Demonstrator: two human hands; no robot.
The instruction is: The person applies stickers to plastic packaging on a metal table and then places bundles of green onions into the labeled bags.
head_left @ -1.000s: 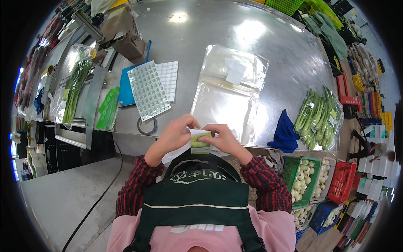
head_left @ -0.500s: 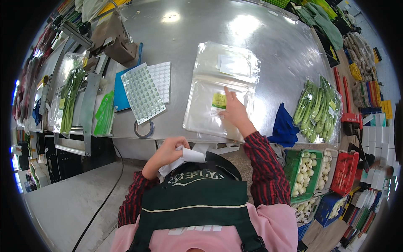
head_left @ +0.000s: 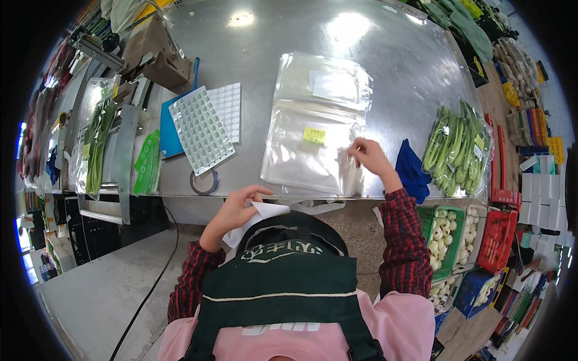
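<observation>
A stack of clear plastic bags (head_left: 301, 159) lies flat on the metal table, with a small yellow-green label (head_left: 313, 135) on its near half and a white rectangle (head_left: 330, 84) showing on its far half. My right hand (head_left: 373, 159) is closed at the stack's right edge, pinching the thin film, which looks wrinkled there. Just off the table's front edge, my left hand (head_left: 236, 209) holds a strip of white paper (head_left: 269, 209) between thumb and fingers. The paper hangs down in front of my dark apron, and part of it is hidden.
Sticker sheets (head_left: 201, 129) lie on a blue folder (head_left: 170, 129) beside a tape roll (head_left: 205, 182). A sealing machine (head_left: 159, 63) and bagged greens (head_left: 99, 147) stand left. Right are a blue cloth (head_left: 411, 171), bagged green vegetables (head_left: 457, 147) and crates of onions (head_left: 442, 237).
My right hand has moved right, from beside the yellow-green label to the bags' right edge, and its fingers have closed. My left hand has shifted slightly with the paper strip.
</observation>
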